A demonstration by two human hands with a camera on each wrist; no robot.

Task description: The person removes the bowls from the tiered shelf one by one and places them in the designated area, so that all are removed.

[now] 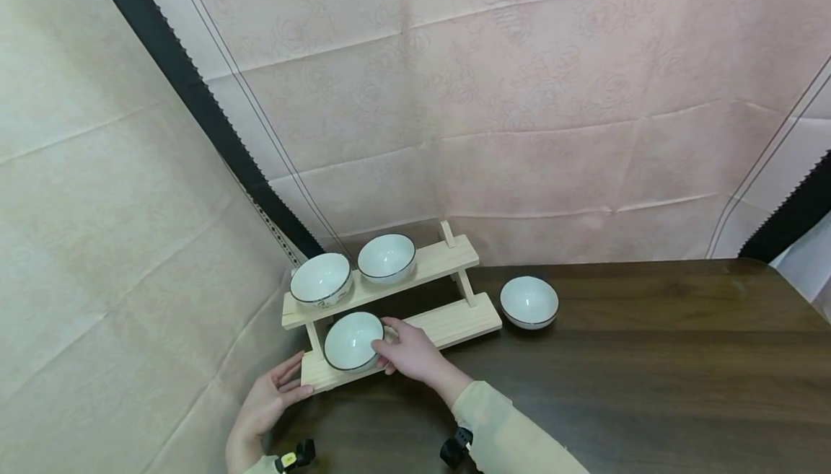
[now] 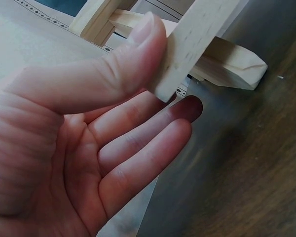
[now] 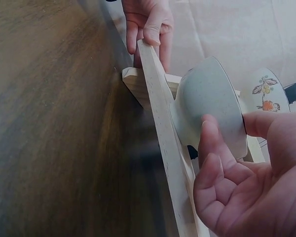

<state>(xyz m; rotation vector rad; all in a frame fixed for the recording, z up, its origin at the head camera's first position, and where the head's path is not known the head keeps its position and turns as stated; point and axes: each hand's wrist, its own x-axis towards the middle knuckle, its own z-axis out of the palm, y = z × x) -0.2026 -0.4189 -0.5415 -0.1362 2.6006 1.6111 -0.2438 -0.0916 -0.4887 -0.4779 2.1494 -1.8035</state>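
Note:
A two-tier wooden shelf stands on the table, with a white dark-rimmed bowl at the left of its lower board. My right hand holds that bowl by its right side; in the right wrist view the bowl is between thumb and fingers, its foot at the board. At the lower board's left end is my left hand, pinching the board end between thumb and index finger, the other fingers extended beneath. Two more bowls sit on the upper board: one at the left end, another beside it.
One more white bowl stands on the dark wooden table, right of the shelf. Pale patterned cloth hangs behind the table, and another cloth wall rises close at the left.

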